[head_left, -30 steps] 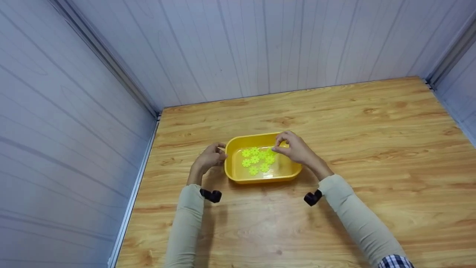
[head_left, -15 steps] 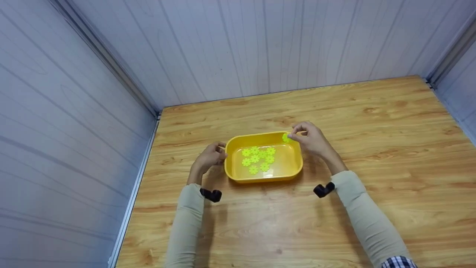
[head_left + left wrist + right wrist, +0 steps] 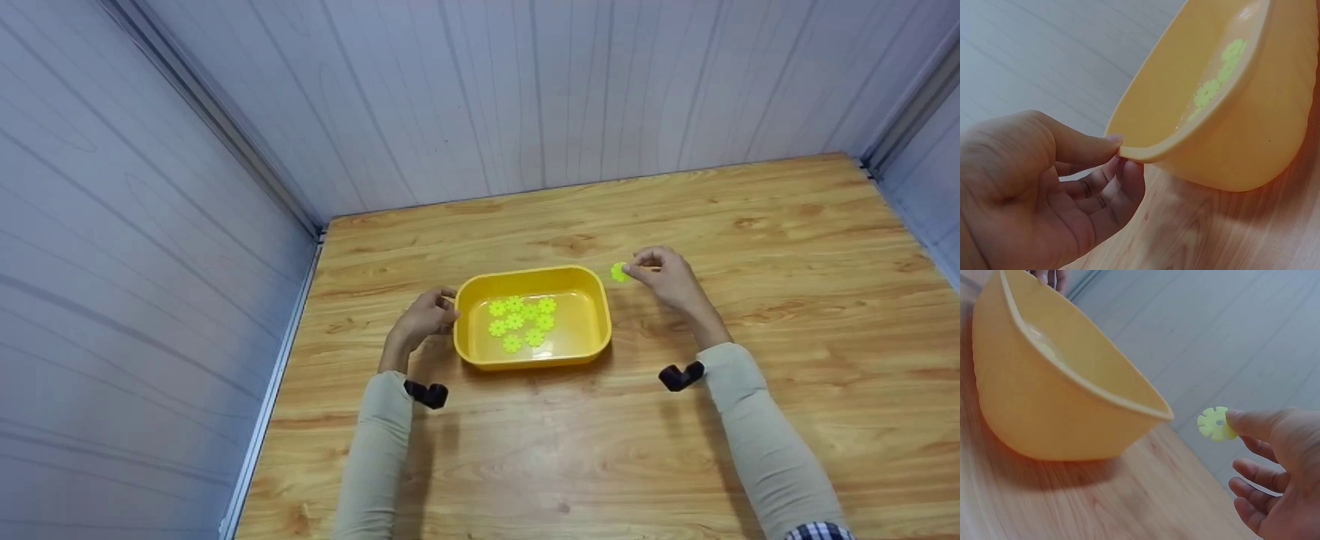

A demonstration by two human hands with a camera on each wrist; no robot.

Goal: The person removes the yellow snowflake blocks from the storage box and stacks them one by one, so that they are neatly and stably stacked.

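A yellow plastic basin sits on the wood-grain table, with several bright yellow-green notched discs lying flat on its floor. My left hand pinches the basin's left rim between thumb and fingers, as the left wrist view shows at the rim corner. To the right of the basin, my right hand holds one notched disc between thumb and forefinger, above the table. A hole shows in the disc's middle and slots run round its edge. The other right fingers are loosely curled below it.
Pale panelled walls rise behind and to the left of the wooden table. A black wrist camera sits at the right sleeve and another black camera at the left.
My right hand has lifted a disc from inside the basin and carried it over the right rim, out to the right. The left hand and basin stay in place.
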